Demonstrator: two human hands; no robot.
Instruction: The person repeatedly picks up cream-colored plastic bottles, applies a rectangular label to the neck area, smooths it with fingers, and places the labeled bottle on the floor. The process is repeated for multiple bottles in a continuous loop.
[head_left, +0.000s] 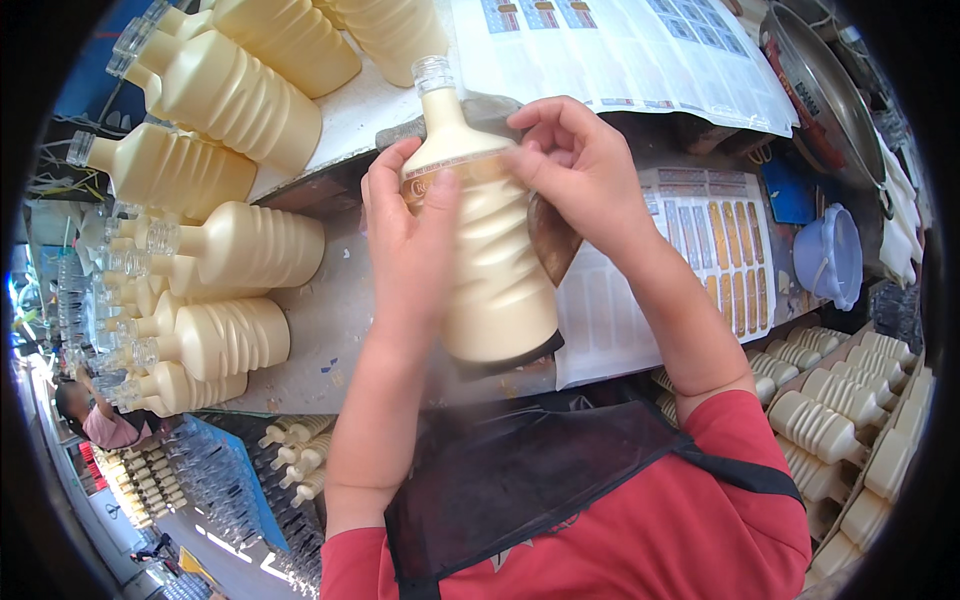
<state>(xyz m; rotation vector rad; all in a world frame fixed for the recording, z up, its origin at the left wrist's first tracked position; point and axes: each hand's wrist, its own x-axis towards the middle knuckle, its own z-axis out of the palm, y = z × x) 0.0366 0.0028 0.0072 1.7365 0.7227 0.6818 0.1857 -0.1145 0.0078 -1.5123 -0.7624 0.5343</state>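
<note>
A cream-coated glass bottle (499, 300) with a wavy ribbed body lies before me, its clear threaded mouth pointing away. Around its shoulder is a gold and brown label (480, 166) bearing writing. My left hand (412, 225) grips the bottle's left shoulder, fingers along the side and blurred thumb over the label. At the label's right end, my right hand (570, 161) touches with its blurred thumb, while its fingers curl above the bottle. I cannot tell whether it pinches the label's edge. A dark support under the bottle is mostly hidden; a brown curved piece (553, 238) shows at its right.
Several cream bottles (232, 330) lie along the table's left side. Label sheets (720, 247) lie right, with more on the raised shelf (622, 67). A lilac bucket (829, 255) and a metal pan (832, 90) are farther right. Crated bottles (832, 412) stand below; another person (112, 420) is far left.
</note>
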